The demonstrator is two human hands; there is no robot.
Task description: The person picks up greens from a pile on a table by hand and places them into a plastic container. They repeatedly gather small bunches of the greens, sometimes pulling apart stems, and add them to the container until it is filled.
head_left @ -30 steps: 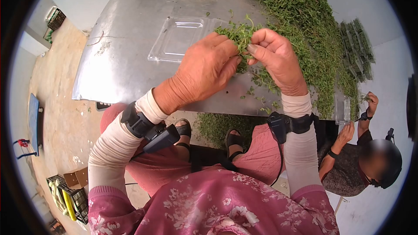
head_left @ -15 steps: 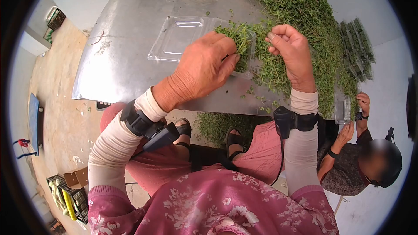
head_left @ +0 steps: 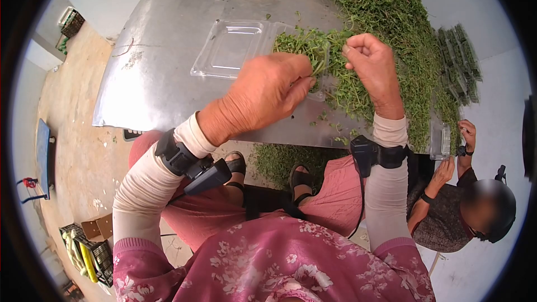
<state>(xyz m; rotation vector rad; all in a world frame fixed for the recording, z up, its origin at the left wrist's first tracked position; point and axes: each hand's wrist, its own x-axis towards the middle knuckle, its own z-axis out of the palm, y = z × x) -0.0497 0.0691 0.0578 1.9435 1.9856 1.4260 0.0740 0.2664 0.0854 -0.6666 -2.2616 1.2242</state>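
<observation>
Metal table (head_left: 151,56), heaped greens (head_left: 386,11) along its right, seemingly for easy reach. Beside them, a clear container (head_left: 318,96) holds sprigs (head_left: 296,43), its lid (head_left: 232,50) open leftward. The left hand (head_left: 263,86) pinches sprigs there; the right hand (head_left: 372,62) is pinched narrow, its contents unclear.

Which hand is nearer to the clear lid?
Left. The left hand is beside the lid, at its near right corner; the right hand is farther right, by the leafy greens.
</observation>
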